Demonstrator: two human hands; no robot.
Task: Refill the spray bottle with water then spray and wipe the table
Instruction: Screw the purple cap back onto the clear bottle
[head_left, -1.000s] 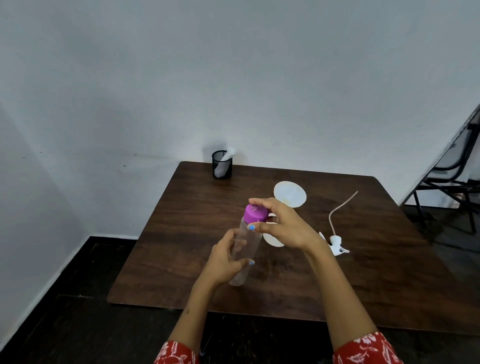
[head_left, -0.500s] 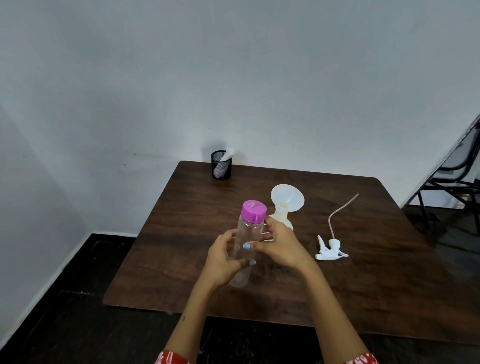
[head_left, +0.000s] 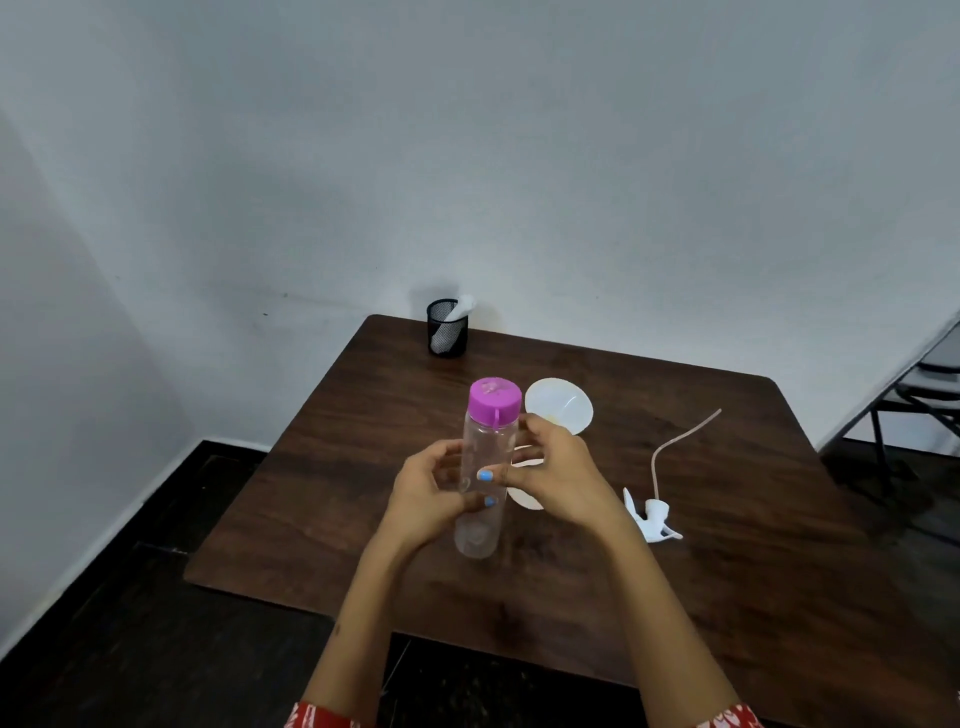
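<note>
A clear plastic water bottle with a purple cap stands almost upright above the dark wooden table. My left hand grips its lower body from the left. My right hand holds it from the right, thumb across the front. Behind my right hand a white funnel sits on a white spray bottle, mostly hidden. The white spray head with its thin tube lies on the table to the right.
A black mesh cup with a white cloth in it stands at the table's far left corner, against the wall. A black chair is off the table's right side. Dark floor lies below the near edge.
My right hand came off the purple cap and dropped to the bottle's body. The bottle tipped from a slant to nearly upright in both hands.
</note>
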